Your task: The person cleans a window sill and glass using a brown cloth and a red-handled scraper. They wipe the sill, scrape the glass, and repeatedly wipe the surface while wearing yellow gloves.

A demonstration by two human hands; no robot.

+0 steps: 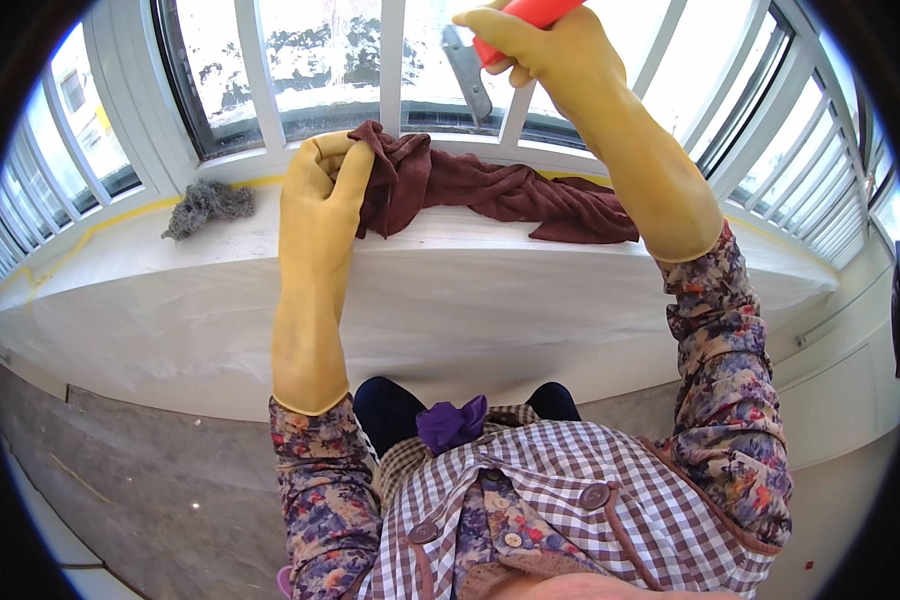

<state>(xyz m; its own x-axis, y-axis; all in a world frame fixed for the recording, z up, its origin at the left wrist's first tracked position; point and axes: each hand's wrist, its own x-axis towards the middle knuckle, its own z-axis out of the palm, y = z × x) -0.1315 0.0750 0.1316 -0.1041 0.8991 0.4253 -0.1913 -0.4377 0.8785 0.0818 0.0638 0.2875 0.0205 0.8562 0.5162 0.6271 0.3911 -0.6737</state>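
My left hand (321,187), in a yellow rubber glove, grips the bunched left end of a maroon cloth (487,189). The twisted cloth stretches to the right along the covered window sill (450,238). Raised before the window bars, my right hand (551,46) wears a matching glove and holds a scraper (529,13) by its red handle. Its grey metal head (468,79) points down in front of the glass. The upper end of the handle is cut off by the picture's edge.
A grey scouring-wool wad (208,208) lies on the sill, left of my left hand. White vertical bars (391,67) stand before the window panes. Yellow tape (94,234) edges the white plastic sheeting (195,322), which hangs over the sill's front. Grey floor (165,480) shows below left.
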